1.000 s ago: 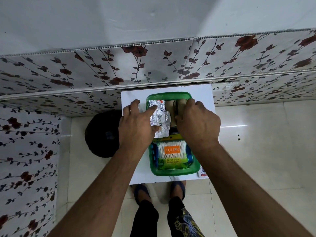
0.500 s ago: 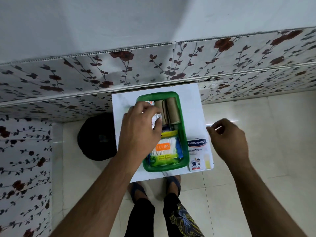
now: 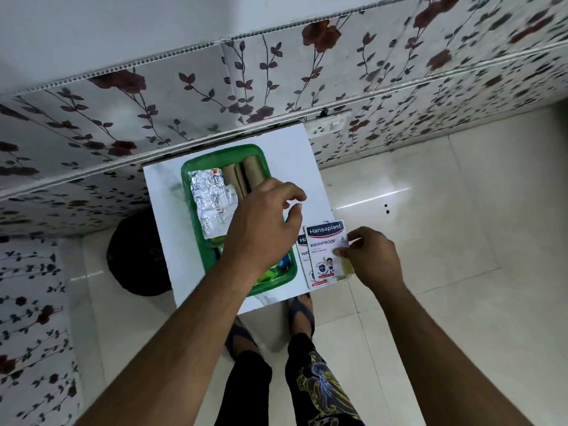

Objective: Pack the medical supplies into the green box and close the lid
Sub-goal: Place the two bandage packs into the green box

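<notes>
The green box [image 3: 191,207] lies open on a small white table [image 3: 163,192]. Inside it I see a silver foil packet [image 3: 209,204] on the left and brown bandage rolls [image 3: 242,173] at the far right. My left hand [image 3: 261,222] hovers over the box's near half, fingers loosely apart, holding nothing and hiding the cotton swabs pack. My right hand [image 3: 372,256] pinches a white Hansaplast plaster packet [image 3: 325,250] by its right edge, lifted off the table's right side. A second Hansaplast packet [image 3: 304,256] lies under it.
A black round object [image 3: 135,256] sits on the floor left of the table. A floral-patterned wall panel [image 3: 215,96] runs right behind the table. My sandalled feet [image 3: 301,312] stand at the table's near edge. Glossy floor tiles [image 3: 445,226] spread to the right.
My right hand moved from beside the table onto the plaster packet and lifted it. My left hand let go of the foil packet and shifted right over the box. The view swung leftward.
</notes>
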A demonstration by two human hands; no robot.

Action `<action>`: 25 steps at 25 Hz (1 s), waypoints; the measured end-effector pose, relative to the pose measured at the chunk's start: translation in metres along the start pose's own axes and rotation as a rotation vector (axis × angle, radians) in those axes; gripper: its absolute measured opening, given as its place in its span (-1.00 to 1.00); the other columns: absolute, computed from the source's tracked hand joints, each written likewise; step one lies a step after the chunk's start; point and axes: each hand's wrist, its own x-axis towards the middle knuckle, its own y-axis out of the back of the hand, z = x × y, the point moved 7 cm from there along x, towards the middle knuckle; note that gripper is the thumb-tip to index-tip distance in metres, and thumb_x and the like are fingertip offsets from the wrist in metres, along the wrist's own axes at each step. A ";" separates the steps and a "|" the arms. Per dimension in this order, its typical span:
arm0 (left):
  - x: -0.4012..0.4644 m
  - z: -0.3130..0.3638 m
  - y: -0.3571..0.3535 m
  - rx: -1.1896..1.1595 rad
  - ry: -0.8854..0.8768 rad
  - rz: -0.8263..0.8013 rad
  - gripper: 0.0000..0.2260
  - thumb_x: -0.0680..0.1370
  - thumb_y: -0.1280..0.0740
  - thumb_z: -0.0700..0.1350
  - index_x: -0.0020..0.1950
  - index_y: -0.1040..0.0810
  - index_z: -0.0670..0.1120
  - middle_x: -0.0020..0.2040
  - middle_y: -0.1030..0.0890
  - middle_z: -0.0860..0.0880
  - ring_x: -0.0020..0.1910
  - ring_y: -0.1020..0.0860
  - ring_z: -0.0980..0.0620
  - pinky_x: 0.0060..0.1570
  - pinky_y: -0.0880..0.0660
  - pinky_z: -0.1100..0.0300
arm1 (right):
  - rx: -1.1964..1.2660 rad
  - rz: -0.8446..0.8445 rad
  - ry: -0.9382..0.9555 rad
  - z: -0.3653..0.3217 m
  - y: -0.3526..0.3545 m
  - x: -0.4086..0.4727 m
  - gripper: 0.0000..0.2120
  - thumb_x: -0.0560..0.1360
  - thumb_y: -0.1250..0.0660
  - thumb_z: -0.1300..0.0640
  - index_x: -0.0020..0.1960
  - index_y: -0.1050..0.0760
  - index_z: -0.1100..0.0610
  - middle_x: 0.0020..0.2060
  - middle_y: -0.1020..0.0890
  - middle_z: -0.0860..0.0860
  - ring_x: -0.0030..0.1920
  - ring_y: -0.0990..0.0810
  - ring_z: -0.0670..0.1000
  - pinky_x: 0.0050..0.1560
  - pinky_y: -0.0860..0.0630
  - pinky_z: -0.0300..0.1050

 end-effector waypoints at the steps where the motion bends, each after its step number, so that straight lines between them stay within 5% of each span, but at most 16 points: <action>1: 0.000 0.001 0.000 -0.015 0.008 0.005 -0.85 0.51 -0.33 -0.13 0.03 -0.63 0.02 -0.01 -0.60 0.06 -0.12 -0.55 0.17 -0.10 -0.55 0.09 | 0.018 0.003 -0.001 0.000 0.006 -0.002 -0.78 0.31 -0.53 -0.01 -0.11 -0.56 0.00 -0.20 -0.68 -0.07 -0.25 -0.60 -0.06 -0.28 -0.48 -0.16; 6: -0.002 0.002 0.005 -0.139 0.094 -0.037 -0.69 0.53 -0.36 -0.08 0.26 -0.51 0.14 0.02 -0.58 0.11 -0.13 -0.56 0.22 -0.11 -0.58 0.12 | 0.429 0.083 0.054 -0.026 0.062 -0.020 -0.89 0.38 -0.52 0.17 -0.19 -0.59 0.12 -0.34 -0.67 -0.09 -0.38 -0.59 -0.17 -0.40 -0.43 -0.36; 10: -0.007 -0.004 0.010 -0.423 0.258 -0.198 -0.38 0.48 -0.44 -0.20 0.40 -0.32 0.29 0.06 -0.56 0.12 -0.08 -0.61 0.22 -0.19 -0.55 0.36 | 0.662 -0.142 0.183 -0.094 0.069 -0.047 -0.86 0.38 -0.52 0.23 -0.12 -0.60 0.25 -0.30 -0.72 0.06 -0.39 -0.61 -0.12 -0.44 -0.45 -0.32; 14: -0.012 -0.027 0.049 -0.551 0.369 -0.036 -0.43 0.46 -0.39 -0.39 0.28 -0.49 0.21 -0.06 -0.65 0.04 -0.10 -0.67 0.10 -0.32 -0.59 0.26 | 0.714 -0.262 0.214 -0.130 0.047 -0.056 -0.84 0.40 -0.51 0.16 -0.08 -0.63 0.21 -0.25 -0.73 0.08 -0.33 -0.68 -0.06 -0.39 -0.51 -0.29; 18: -0.012 -0.074 0.098 -0.393 0.434 0.194 -0.45 0.46 -0.39 -0.39 0.29 -0.47 0.15 -0.05 -0.60 0.00 -0.22 -0.64 0.24 -0.42 -0.50 0.41 | 0.325 0.072 0.136 -0.087 0.048 -0.028 -0.76 0.38 -0.49 -0.05 0.01 -0.60 -0.01 -0.15 -0.69 -0.09 -0.19 -0.64 -0.12 -0.30 -0.44 -0.26; 21: -0.007 -0.092 0.102 -0.213 0.424 0.225 -0.44 0.44 -0.42 -0.38 0.33 -0.45 0.09 -0.11 -0.55 0.08 -0.27 -0.61 0.24 -0.42 -0.47 0.42 | -0.057 -0.054 0.035 -0.046 0.015 -0.013 -0.42 0.34 -0.51 -0.12 0.28 -0.44 0.03 0.11 -0.61 0.07 -0.02 -0.60 0.02 -0.11 -0.48 -0.08; 25: 0.001 -0.098 0.089 0.132 0.359 0.184 -0.41 0.41 -0.49 -0.25 0.38 -0.41 0.06 0.06 -0.49 -0.07 0.07 -0.53 -0.08 0.01 -0.54 0.02 | -0.197 -0.129 0.006 -0.025 -0.015 -0.011 -0.36 0.30 -0.51 -0.14 0.29 -0.38 0.03 0.11 -0.60 0.07 0.02 -0.62 0.11 0.02 -0.57 0.12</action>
